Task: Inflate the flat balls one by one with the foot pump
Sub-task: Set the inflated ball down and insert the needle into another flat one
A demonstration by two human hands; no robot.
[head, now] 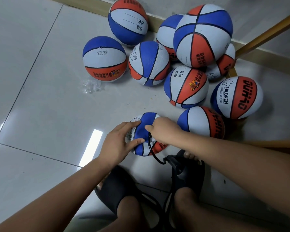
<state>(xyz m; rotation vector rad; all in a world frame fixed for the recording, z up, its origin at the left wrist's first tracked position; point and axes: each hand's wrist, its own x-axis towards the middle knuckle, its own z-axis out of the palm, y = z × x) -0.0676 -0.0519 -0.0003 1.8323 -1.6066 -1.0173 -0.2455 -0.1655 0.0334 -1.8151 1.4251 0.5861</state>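
A flat, dented ball (143, 131) in blue, white and orange lies on the floor just in front of my feet. My left hand (120, 141) grips its left side, thumb and fingers pressed on the blue panel. My right hand (164, 129) pinches the nozzle end of the black hose (155, 156) against the ball's top. The hose curves down to the black foot pump (176, 166), which sits under my right foot in a dark slipper (191, 171).
Several round, inflated balls of the same colours crowd the floor ahead and to the right, the nearest (202, 122) touching my right forearm. A wooden leg (261, 36) slants at the right. Crumpled clear plastic (91, 86) lies on the tiles; the wall skirting runs behind.
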